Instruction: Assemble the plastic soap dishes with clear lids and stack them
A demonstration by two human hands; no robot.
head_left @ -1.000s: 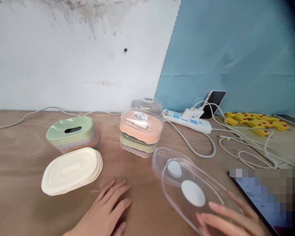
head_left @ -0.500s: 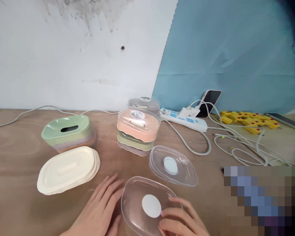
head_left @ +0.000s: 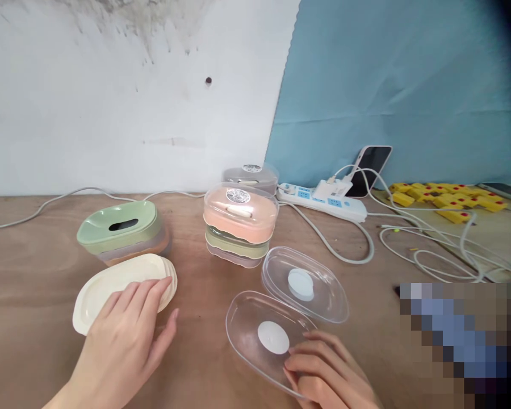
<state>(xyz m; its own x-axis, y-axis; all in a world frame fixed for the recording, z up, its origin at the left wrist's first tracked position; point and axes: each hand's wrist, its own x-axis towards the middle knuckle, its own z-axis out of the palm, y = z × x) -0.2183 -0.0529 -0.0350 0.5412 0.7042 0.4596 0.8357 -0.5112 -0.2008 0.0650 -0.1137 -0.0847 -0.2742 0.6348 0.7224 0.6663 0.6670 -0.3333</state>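
Note:
My left hand reaches over a stack of cream oval plastic trays, fingers stretched out and thumb apart; whether the fingertips touch the top tray I cannot tell. My right hand grips the near right edge of a clear oval plastic lid, which bears a white round sticker and tilts. Just behind it lie stacked clear lids with white round stickers. Beyond the cream trays stands a nested stack of oval soap boxes, green on top, with lilac and orange below.
Stacked lidded boxes, pink uppermost, stand at the middle back, a grey lidded box behind them. Rightward are a power strip, a leaning phone, white cables and yellow blocks. A blurred patch covers the lower right.
My left hand has moved left from beside the clear lid to above the cream trays. The clear lid in my right hand has shifted slightly right and tilted. The view has turned slightly.

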